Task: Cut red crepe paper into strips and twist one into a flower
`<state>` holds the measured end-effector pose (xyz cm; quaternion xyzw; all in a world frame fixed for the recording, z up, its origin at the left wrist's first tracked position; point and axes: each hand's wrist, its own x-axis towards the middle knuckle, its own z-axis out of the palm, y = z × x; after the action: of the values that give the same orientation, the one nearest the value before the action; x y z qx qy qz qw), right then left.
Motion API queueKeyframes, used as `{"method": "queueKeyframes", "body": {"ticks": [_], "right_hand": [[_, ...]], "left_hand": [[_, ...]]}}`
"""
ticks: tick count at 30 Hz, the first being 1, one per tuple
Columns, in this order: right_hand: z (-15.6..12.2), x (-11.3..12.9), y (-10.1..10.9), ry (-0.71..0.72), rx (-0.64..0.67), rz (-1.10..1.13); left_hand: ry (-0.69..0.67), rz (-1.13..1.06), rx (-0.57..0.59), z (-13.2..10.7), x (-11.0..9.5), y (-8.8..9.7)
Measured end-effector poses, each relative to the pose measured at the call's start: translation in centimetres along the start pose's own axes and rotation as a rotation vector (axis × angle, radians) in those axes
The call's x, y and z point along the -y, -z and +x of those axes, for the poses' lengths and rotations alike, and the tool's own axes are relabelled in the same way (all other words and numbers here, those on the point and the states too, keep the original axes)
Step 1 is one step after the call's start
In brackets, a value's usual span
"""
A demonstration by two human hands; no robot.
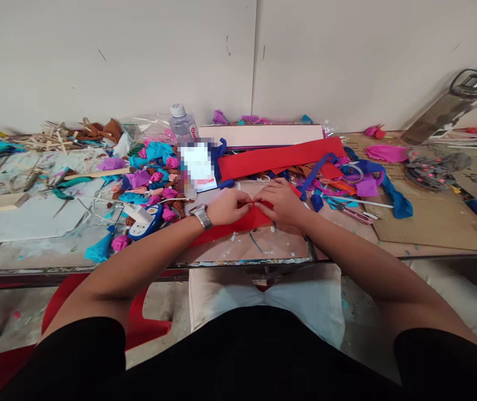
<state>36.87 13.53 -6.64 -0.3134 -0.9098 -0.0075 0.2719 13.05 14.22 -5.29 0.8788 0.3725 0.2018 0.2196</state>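
Observation:
Both hands meet at the middle of the table over a strip of red crepe paper [222, 230], which lies slantwise beneath them. My left hand [229, 206], with a metal watch on its wrist, pinches the paper's upper edge between thumb and forefinger. Touching it fingertip to fingertip, my right hand [279, 201] is closed on the same edge. Part of the paper is hidden under the fingers. Behind the hands lies a wider folded length of red crepe paper [280, 159]. A lit phone [199, 164] leans just beyond my left hand.
Left of the hands sit crumpled paper flowers [155, 161] and a blue-and-white power strip [146, 221]. A clear bottle [182, 125] stands behind. To the right are a pink utility knife [355, 213], blue paper strips [397, 195], a cardboard sheet [426, 223] and a tilted dark bottle [439, 114].

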Motion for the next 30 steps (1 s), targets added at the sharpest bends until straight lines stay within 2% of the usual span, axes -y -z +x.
{"method": "queueKeyframes", "body": {"ticks": [12, 30], "right_hand": [[-0.2, -0.5, -0.6, 0.040, -0.031, -0.021], [0.0, -0.2, 0.2, -0.026, -0.081, -0.043]], "left_hand": [[0.022, -0.021, 0.050, 0.1, 0.0, 0.2], [0.074, 0.180, -0.012, 0.1, -0.6, 0.9]]}}
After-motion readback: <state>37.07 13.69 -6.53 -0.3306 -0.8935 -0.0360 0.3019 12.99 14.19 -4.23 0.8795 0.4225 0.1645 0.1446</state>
